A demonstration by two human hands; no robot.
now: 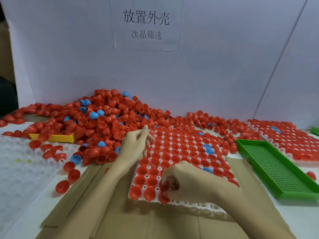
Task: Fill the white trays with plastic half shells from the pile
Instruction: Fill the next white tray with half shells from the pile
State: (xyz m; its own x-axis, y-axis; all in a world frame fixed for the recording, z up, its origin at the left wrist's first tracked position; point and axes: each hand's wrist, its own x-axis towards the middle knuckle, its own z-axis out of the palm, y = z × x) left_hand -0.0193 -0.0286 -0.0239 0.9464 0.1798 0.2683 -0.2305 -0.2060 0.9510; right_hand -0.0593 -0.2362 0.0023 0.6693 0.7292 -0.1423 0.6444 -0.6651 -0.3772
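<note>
Pinching a red half shell [164,185] at the white tray's [195,207] 6 o'clock edge, the right hand [186,181] curls tight, while the left hand [136,144], fingers loosely spread and holding nothing, hovers at the tray's 10 o'clock beside the pile [103,118].

Tray [195,204] on cardboard [146,221] in front, shell pile [107,118] behind-left, mesh basket [276,169] right

A white table [25,209] is covered in the middle by flattened cardboard [131,221], on which a white tray [195,205] is set. A pile of half shells [107,118], a yellow tray [57,138], a green tray [276,168] and further white trays [15,163] are laid on the tabletop.
</note>
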